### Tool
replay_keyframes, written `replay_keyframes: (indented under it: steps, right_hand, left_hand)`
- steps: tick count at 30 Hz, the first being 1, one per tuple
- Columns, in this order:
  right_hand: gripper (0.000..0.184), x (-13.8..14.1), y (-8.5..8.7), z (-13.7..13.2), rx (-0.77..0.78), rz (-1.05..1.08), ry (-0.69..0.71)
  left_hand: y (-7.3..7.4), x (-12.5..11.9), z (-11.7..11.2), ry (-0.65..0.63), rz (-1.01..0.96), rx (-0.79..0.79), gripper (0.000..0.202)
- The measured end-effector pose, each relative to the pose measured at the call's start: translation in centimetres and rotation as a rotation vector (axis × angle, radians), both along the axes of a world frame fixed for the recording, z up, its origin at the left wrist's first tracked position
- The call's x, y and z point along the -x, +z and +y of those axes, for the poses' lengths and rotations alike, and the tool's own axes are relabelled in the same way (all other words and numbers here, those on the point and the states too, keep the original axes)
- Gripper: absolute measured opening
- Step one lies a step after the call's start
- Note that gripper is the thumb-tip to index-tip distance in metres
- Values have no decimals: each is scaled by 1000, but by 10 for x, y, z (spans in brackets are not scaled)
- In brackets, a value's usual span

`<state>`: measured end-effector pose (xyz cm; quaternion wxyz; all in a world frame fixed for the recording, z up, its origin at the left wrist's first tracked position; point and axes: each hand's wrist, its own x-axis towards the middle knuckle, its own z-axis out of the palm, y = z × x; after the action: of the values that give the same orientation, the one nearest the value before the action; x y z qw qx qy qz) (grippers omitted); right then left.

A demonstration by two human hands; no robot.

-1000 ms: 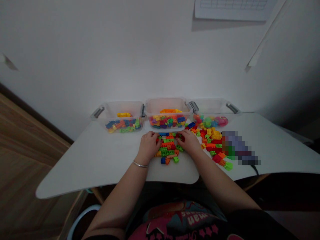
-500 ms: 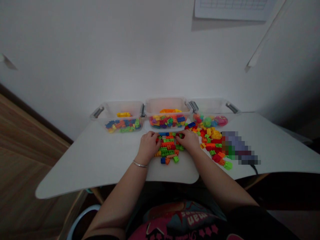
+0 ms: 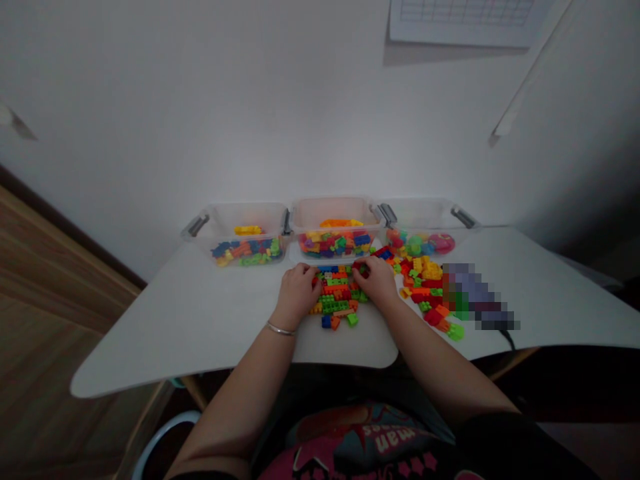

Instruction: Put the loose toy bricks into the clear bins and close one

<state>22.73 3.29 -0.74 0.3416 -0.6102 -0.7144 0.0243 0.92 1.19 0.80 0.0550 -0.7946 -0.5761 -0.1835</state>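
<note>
Your right hand (image 3: 377, 281) has edged inward; with your left hand (image 3: 299, 293) it hems in the plastic bricks (image 3: 335, 300) at lower centre, fingers curled, grasp unclear.

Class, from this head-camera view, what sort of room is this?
Probably a home playroom or a small classroom corner: clear plastic tubs of toy building bricks on a white table, with a gridded chart on the plain wall.
</note>
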Motion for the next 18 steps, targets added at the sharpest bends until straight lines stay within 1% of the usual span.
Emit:
replay_keyframes:
  steps: [2,5,9,11,14,18]
  right_hand:
    - [22,0,0,1,-61,75,33]
    - [25,0,1,1,-109,262,69]
    - [32,-2,12,5,-139,507,94]
    - [33,-3,23,11,-176,587,109]
    - [33,-5,44,26,-237,661,141]
    - [32,-3,74,54,-300,657,182]
  left_hand:
    - [0,0,0,0,-2,0,28]
    - [0,1,-1,-1,-3,5,28]
    - [1,1,-1,0,-5,3,28]
    - [1,1,-1,-2,-8,-2,27]
    - [1,1,-1,-1,-13,-8,28]
    - [1,0,-1,-3,-18,-10,28]
